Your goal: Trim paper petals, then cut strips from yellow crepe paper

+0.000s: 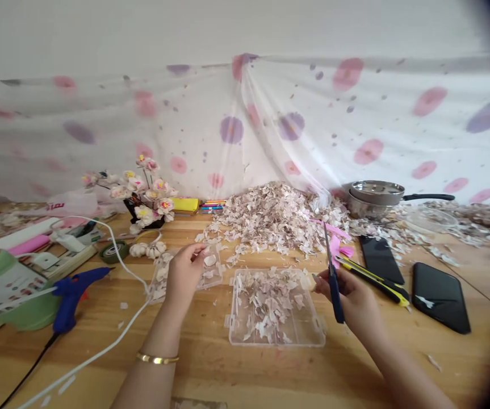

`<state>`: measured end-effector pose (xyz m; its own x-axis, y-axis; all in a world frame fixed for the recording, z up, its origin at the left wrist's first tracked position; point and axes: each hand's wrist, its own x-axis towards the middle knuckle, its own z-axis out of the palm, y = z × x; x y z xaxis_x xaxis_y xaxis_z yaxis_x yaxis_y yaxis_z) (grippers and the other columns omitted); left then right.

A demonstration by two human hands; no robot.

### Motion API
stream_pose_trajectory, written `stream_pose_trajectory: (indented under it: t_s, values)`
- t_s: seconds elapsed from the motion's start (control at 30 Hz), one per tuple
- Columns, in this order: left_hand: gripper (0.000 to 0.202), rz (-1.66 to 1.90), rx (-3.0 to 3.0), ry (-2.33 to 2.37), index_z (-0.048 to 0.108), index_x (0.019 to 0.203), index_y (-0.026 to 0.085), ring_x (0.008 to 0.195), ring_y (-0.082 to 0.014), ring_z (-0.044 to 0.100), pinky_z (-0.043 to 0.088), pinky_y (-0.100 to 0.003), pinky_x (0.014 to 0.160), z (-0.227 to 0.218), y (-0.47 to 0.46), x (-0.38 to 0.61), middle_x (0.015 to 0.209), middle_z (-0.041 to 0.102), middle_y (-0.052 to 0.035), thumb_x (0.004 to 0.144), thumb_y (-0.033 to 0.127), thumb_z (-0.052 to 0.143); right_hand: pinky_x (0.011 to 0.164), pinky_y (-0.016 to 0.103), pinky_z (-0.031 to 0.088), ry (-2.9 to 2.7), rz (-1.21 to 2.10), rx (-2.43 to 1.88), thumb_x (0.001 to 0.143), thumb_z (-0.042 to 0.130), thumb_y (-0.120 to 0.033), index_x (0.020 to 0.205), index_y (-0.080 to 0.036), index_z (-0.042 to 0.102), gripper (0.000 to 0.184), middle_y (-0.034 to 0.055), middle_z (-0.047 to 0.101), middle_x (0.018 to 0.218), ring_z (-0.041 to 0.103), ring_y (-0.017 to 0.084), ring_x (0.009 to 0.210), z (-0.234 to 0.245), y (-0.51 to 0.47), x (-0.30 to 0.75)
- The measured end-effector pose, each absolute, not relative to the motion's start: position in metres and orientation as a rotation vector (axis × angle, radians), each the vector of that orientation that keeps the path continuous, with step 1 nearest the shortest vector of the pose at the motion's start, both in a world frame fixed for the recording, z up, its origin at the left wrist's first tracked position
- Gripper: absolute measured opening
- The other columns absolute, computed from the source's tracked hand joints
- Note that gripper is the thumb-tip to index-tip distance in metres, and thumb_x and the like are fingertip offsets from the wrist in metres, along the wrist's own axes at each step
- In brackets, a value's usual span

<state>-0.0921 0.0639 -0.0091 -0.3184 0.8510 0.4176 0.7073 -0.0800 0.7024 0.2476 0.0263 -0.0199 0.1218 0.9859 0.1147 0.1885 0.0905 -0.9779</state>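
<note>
The left hand hangs over a small clear plastic box, its fingers curled nearly closed on something too small to tell. The right hand grips dark blue scissors upright, fingers closed around the handles. Between the hands, on the wooden table, a clear divided plastic box holds ragged pale pink petal scraps. A large heap of scraps lies behind.
</note>
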Motion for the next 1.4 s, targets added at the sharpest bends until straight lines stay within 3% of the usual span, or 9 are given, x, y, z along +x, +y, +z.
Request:
stream_pose_trajectory:
  t_s: [0.1,0.23,0.43,0.63,0.73,0.87,1.1,1.4]
  values:
    - [0.028,1.279,1.836,1.972,0.069,0.094,0.018,0.072,-0.0223,0.066,0.051,-0.033,0.070,-0.011,0.061,-0.077,0.078,0.071,-0.0057,0.086,0.035,0.048,0.059,0.027,0.049,-1.266,0.917,-1.286,0.065,0.076,-0.052,0.080,-0.017,0.062,0.041,0.0041,0.065,0.066,0.062,0.020,0.064,-0.021,0.026,0.247]
    - [0.026,1.219,1.981,1.905,0.066,0.102,0.018,0.089,-0.0224,0.065,0.050,-0.034,0.081,-0.018,0.061,-0.061,0.099,0.070,-0.0084,0.084,0.021,0.047,0.057,0.027,0.049,-1.263,0.857,-1.248,0.070,0.073,-0.051,0.080,-0.017,0.061,0.037,0.0023,0.062,0.063,0.059,0.017,0.059,-0.021,0.023,0.244]
    - [0.027,1.076,2.150,1.834,0.067,0.101,0.019,0.097,-0.0250,0.063,0.049,-0.039,0.090,-0.029,0.061,-0.044,0.100,0.071,-0.0091,0.083,0.011,0.048,0.058,0.031,0.052,-1.284,0.932,-1.208,0.073,0.072,-0.049,0.084,-0.016,0.062,0.037,0.0055,0.066,0.069,0.062,0.019,0.059,-0.019,0.017,0.242]
    - [0.029,0.923,2.283,1.775,0.066,0.107,0.017,0.114,-0.0253,0.055,0.040,-0.041,0.104,-0.020,0.076,-0.024,0.114,0.066,-0.0107,0.084,0.006,0.051,0.058,0.031,0.052,-1.360,0.855,-1.216,0.077,0.068,-0.044,0.088,-0.015,0.063,0.031,0.0072,0.070,0.073,0.062,0.019,0.061,-0.020,0.016,0.240]
    - [0.018,0.788,2.330,1.719,0.064,0.106,0.016,0.110,-0.0230,0.057,0.045,-0.045,0.098,-0.014,0.100,-0.009,0.115,0.064,-0.0088,0.089,0.017,0.056,0.058,0.030,0.050,-1.410,0.803,-1.229,0.078,0.065,-0.040,0.083,-0.015,0.064,0.025,0.0060,0.068,0.070,0.061,0.019,0.062,-0.023,0.018,0.239]
    - [0.024,0.616,2.343,1.687,0.060,0.111,0.016,0.101,-0.0211,0.061,0.051,-0.043,0.088,-0.015,0.138,0.006,0.116,0.061,-0.0084,0.092,0.030,0.056,0.057,0.029,0.049,-1.436,0.778,-1.259,0.078,0.062,-0.039,0.078,-0.015,0.064,0.024,0.0053,0.066,0.069,0.061,0.019,0.062,-0.026,0.021,0.241]
    - [0.026,0.367,2.417,1.539,0.059,0.114,0.017,0.102,-0.0216,0.061,0.052,-0.043,0.087,-0.029,0.171,0.003,0.119,0.060,-0.0088,0.092,0.030,0.056,0.057,0.027,0.047,-1.441,0.748,-1.279,0.080,0.061,-0.039,0.080,-0.016,0.063,0.023,0.0051,0.066,0.070,0.059,0.019,0.062,-0.028,0.024,0.246]
    - [0.027,0.369,2.366,1.565,0.059,0.114,0.016,0.099,-0.0212,0.061,0.052,-0.042,0.085,-0.035,0.168,-0.004,0.116,0.061,-0.0086,0.092,0.031,0.057,0.054,0.025,0.042,-1.519,0.640,-1.264,0.077,0.062,-0.033,0.074,-0.018,0.065,0.015,0.0017,0.063,0.062,0.054,0.017,0.058,-0.021,0.020,0.246]
